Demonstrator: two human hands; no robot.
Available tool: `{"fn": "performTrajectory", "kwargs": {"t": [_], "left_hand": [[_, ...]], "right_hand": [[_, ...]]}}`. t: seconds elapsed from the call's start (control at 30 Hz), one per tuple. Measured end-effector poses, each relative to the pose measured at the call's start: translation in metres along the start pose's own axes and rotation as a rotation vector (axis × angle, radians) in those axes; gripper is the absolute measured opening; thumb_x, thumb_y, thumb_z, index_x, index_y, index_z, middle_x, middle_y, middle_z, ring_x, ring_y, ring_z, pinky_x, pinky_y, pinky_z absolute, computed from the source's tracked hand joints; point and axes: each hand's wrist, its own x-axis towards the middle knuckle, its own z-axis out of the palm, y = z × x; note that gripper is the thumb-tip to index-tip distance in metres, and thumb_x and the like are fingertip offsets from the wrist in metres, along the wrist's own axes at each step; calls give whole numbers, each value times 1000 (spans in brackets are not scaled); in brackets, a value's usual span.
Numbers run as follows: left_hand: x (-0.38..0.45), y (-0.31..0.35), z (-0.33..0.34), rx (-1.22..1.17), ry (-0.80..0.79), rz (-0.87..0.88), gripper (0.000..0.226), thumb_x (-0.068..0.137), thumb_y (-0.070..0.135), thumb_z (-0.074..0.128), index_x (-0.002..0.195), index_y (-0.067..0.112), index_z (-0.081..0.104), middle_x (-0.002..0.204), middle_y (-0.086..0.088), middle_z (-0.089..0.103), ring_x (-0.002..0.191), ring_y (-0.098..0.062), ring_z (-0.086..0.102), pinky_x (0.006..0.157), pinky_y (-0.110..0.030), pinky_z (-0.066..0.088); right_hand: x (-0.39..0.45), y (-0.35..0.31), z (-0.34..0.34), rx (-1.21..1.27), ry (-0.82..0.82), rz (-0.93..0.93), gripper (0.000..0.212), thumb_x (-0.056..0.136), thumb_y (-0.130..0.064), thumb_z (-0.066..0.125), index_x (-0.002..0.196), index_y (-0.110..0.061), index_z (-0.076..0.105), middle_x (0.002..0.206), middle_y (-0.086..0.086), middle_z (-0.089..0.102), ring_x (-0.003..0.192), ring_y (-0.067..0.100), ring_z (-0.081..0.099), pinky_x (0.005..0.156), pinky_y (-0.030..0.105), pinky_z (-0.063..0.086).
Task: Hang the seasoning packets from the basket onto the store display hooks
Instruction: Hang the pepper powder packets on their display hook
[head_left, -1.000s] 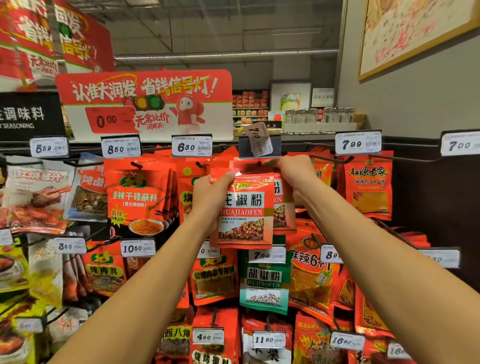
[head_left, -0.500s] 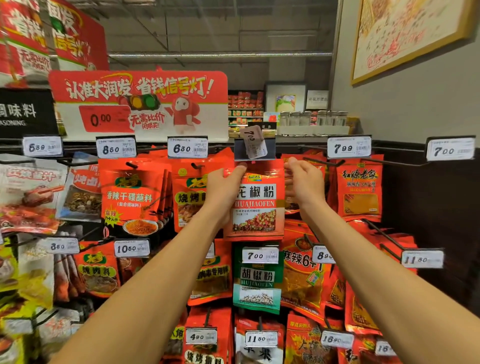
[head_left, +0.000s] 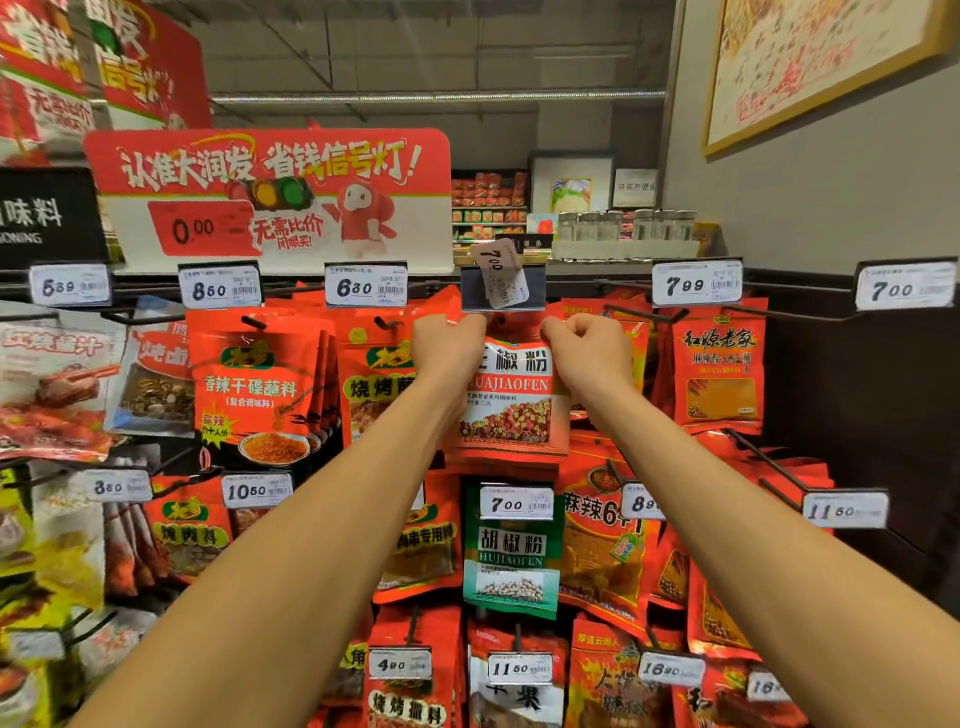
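Fingers (head_left: 470, 325) of the left hand (head_left: 449, 345) curl over the top left corner of the packet (head_left: 511, 400), and the right hand (head_left: 587, 348) pinches the top right corner the same way. Both hands grip narrowly, holding the packet's top edge up under the tilted price tag (head_left: 501, 280) of the middle hook, with a stack of like packets just behind it. The hook's tip and the packet's hang hole are hidden behind the knuckles and the tag holder, so whether the hole is on the wire cannot be told. That is the risk: released before the hole is threaded, the packet would likely drop onto the green packet (head_left: 511, 551) below or to the floor. Pushing up could also knock the loose tag out. The basket is not in view.
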Motion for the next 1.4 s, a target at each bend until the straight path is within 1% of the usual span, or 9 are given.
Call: {"fn": "performTrajectory", "kwargs": {"t": [0.23,0.47,0.57,0.67,0.73,0.93,1.07,1.17,1.4], "left_hand": [[4,8,1,33,-2,-66,4,79,14,63,82,12,65,82,-13,76,76,-33,76,68,-57,62],[-4,13,-11,-15,-122,-270,38,86,22,74,114,6,54,75,-13,77,54,-24,73,49,-40,59],[-10,6,-15,10,-81,-253,49,85,25,77,122,9,50,85,-13,77,67,-27,76,58,-44,63],[-10,-14,-22,176,3,-71,28,84,38,77,91,12,66,90,-7,75,71,-22,70,65,-33,59],[-11,-24,-27,210,-16,-29,31,85,37,74,68,18,58,84,-9,74,68,-23,67,62,-33,55],[-14,-48,-45,392,-82,41,20,84,31,78,80,13,69,79,2,74,74,-17,70,64,-30,55],[-7,-56,-41,438,-44,44,25,83,34,78,78,12,66,81,-6,74,76,-25,69,70,-37,55],[0,-56,-32,454,-18,35,30,84,34,78,72,17,57,78,-8,71,73,-27,65,69,-36,53],[6,-60,-34,439,-43,22,44,85,39,77,65,23,41,73,1,58,76,-26,56,65,-33,43]], "right_hand": [[8,-13,4,-67,26,24,38,84,-34,58,52,-19,43,55,4,45,53,21,42,53,34,29],[4,-19,3,28,8,224,33,88,-34,63,65,-11,60,75,10,74,70,27,73,60,36,56],[1,-15,0,6,-26,269,27,87,-35,64,75,-10,64,75,3,70,65,20,69,56,31,55],[-4,-4,-2,-159,-55,195,44,91,-47,65,63,-13,61,71,4,69,66,22,64,59,33,51],[-8,4,-4,-173,-70,143,50,92,-50,64,55,-17,56,64,2,67,65,23,64,60,33,49],[-24,25,1,-209,-195,48,30,89,-58,63,92,-29,57,93,-6,66,85,17,62,76,40,51],[-21,31,15,-230,-164,36,30,95,-52,59,98,-23,65,96,1,70,93,28,66,75,38,52],[-12,34,23,-257,-172,106,41,95,-56,58,110,-19,68,107,6,71,103,33,65,89,46,54],[-11,34,26,-182,-181,142,37,95,-56,59,98,-21,67,98,3,72,94,29,67,87,46,54]]}}
